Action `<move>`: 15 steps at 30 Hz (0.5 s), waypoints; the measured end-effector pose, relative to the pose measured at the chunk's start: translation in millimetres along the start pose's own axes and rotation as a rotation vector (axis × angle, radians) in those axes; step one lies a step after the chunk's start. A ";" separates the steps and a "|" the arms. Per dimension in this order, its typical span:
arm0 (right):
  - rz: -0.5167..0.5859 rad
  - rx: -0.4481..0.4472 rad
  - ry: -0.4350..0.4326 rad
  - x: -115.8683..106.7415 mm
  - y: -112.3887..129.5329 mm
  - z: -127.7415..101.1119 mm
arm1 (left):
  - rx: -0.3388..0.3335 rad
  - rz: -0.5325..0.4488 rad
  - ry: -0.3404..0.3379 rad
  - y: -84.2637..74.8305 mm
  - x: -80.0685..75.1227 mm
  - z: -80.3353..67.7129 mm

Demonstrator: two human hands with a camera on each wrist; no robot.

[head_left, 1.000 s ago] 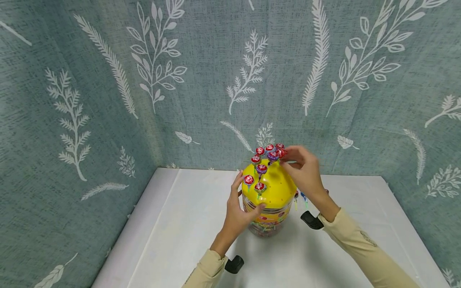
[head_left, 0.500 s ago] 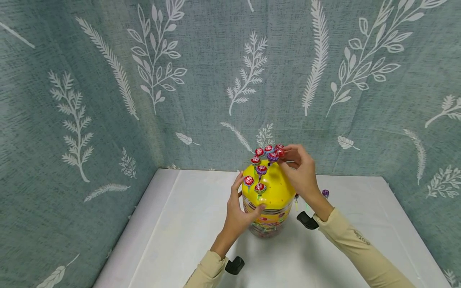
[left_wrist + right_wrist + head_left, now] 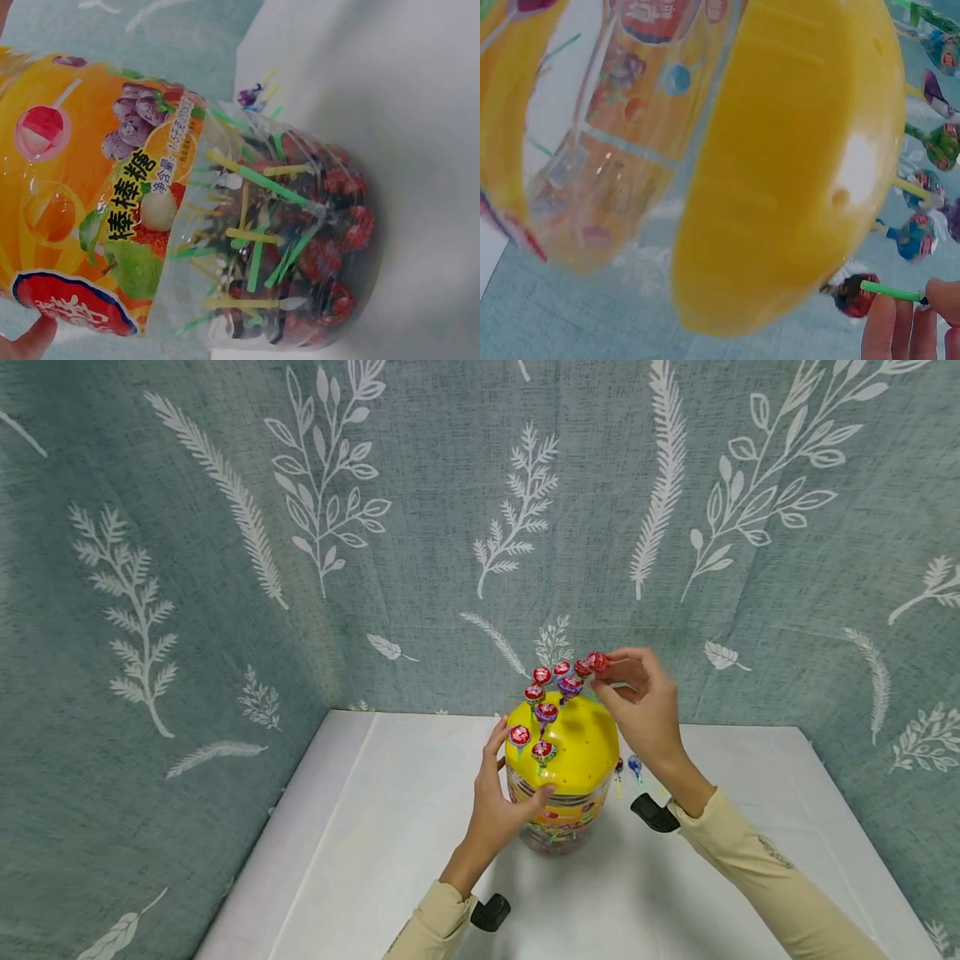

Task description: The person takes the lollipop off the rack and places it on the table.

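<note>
A clear candy jar with a domed yellow lid (image 3: 581,743) stands upright on the table. Several wrapped lollipops, one of them purple (image 3: 546,712), stick up from holes in the lid. My left hand (image 3: 498,797) grips the jar around its upper left, thumb in front and fingers along the far side. Just above the lid's back right edge, my right hand (image 3: 647,697) pinches a red-wrapped lollipop (image 3: 597,661). In the right wrist view its green stick (image 3: 891,291) shows between thumb and fingers, in front of a dark red lollipop (image 3: 855,295) at the lid.
Behind the jar to the right, loose lollipops lie on the white table (image 3: 375,843), a blue one (image 3: 635,767) among them. More lollipops (image 3: 322,255) fill the jar's bottom. A patterned green cloth (image 3: 442,527) hangs behind and at the sides.
My right hand first shifted slightly left, then rose and moved right with the red lollipop, away from the others at the back. The left hand and the jar have stayed nearly still.
</note>
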State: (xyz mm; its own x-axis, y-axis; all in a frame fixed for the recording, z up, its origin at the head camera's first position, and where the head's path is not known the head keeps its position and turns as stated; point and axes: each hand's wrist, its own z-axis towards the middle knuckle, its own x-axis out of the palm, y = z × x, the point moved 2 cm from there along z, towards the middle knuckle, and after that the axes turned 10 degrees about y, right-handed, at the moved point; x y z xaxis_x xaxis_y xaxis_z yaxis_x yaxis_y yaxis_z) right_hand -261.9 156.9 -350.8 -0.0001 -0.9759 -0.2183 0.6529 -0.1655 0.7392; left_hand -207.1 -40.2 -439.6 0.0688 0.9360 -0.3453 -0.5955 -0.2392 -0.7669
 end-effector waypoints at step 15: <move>-0.146 0.090 0.021 -40.1 -10.9 -17.0 | 0.010 0.009 -0.008 34.3 10.6 -1.6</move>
State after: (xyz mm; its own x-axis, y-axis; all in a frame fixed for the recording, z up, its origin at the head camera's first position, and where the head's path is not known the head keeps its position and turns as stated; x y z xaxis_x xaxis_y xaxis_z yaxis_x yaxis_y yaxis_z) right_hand -256.1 200.3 -360.9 -0.0736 -0.9374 -0.3405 0.5770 -0.3185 0.7521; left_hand -225.5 -38.9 -470.4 0.0569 0.9357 -0.3481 -0.6042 -0.2453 -0.7581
